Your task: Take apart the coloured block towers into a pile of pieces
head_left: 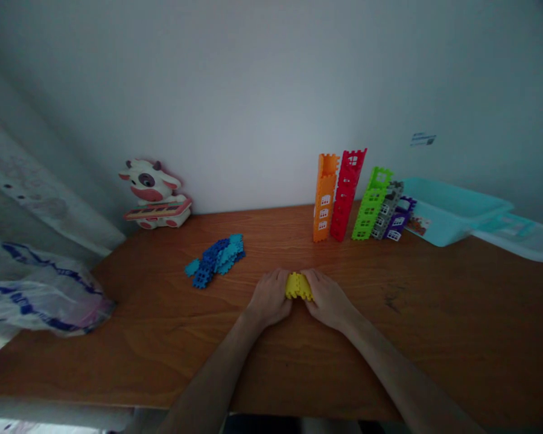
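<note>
Between my two hands are yellow interlocking plastic tiles (299,286) with notched edges, set at an angle to each other just above or on the table. My left hand (272,296) grips their left side, fingers closed over it. On the right side, my right hand (326,298) has its fingers closed around the other edge. My fingers and palms hide part of the yellow pieces. Off to the left of my hands lies a loose pile of blue and light blue notched tiles (215,259).
Towers of the same tiles stand near the wall: orange (324,199), red (345,196), green (371,205), grey (388,211) and purple (399,220). A turquoise bin (452,208) and its lid (520,235) are right. At left are a cow toy piano (156,196) and plastic bag (40,292).
</note>
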### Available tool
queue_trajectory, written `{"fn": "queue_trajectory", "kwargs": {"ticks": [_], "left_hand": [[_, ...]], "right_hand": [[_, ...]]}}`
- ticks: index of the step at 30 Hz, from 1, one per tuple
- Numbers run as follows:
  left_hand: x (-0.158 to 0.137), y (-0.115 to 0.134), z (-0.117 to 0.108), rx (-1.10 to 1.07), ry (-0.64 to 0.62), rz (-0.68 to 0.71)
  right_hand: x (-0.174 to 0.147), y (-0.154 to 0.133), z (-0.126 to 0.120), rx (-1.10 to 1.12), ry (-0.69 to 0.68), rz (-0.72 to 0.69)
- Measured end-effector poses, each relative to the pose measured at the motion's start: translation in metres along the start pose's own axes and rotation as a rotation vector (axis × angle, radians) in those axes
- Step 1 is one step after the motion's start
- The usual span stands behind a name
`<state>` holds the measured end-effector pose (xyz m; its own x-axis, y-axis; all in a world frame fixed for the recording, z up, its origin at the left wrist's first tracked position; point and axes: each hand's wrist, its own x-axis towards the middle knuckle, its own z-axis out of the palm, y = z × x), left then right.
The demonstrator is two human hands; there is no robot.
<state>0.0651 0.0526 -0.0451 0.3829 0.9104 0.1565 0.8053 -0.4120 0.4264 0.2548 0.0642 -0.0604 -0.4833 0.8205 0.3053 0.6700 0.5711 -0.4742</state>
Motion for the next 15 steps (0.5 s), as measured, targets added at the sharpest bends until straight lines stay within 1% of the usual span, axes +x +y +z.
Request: {"fn": "queue_trajectory", "kwargs": {"ticks": [5, 9, 13, 15], "left_hand": [[-0.002, -0.001, 0.006, -0.333, 0.113, 0.021], [-0.001, 0.004, 0.013, -0.514, 0.163, -0.04], [0.0, 0.012, 0.015, -0.64, 0.193, -0.1], [0.0, 0.015, 0.015, -0.698, 0.202, -0.131]], "right_hand": [[-0.001, -0.007, 0.001, 0.227, 0.078, 0.037], [-0.001, -0.006, 0.006, 0.373, 0.146, 0.053], [-0.001, -0.003, 0.01, 0.477, 0.154, 0.087], [-0.002, -0.005, 0.01, 0.537, 0.133, 0.067]]}}
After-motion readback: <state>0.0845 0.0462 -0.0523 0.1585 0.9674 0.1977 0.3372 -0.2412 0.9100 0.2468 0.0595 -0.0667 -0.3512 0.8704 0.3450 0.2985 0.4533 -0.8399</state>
